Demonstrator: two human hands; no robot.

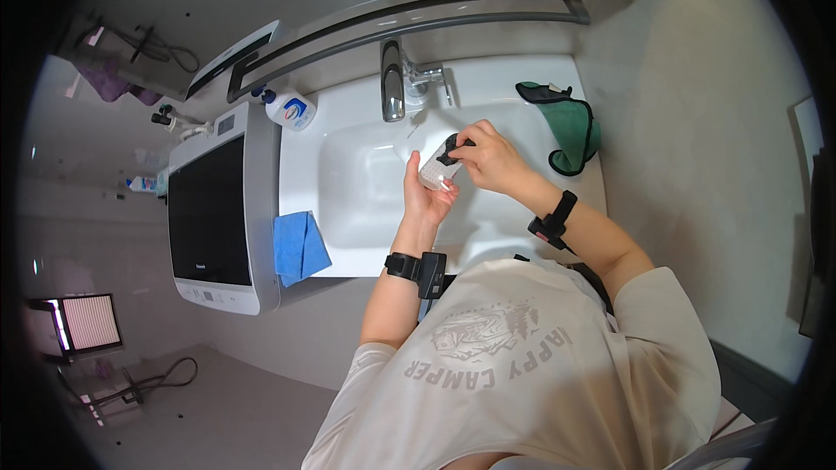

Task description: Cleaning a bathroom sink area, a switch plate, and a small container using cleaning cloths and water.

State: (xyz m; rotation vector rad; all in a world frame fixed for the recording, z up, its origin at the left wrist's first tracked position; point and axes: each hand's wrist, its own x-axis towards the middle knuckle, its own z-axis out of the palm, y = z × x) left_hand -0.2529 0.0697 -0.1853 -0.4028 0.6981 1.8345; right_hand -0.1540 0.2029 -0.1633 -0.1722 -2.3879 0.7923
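Note:
Over the white sink basin [348,183], my left hand [427,198] is closed around a small white piece with rows of tiny holes [434,174]. Its exact kind is too small to make out. My right hand [495,159] pinches a small, dark, crumpled thing [450,151] and presses it against the top of the white piece. Both hands are just in front of the chrome faucet [393,83]. Below its spout shows a thin streak, perhaps water. The fingers hide part of both held things.
On the sink's right rim lies a green cloth with black edging [570,130]; a folded blue cloth [300,246] hangs over the left front corner. A white pump bottle [290,110] stands back left. Left is a white appliance with a dark door [211,209]. A dark rail [409,26] runs behind.

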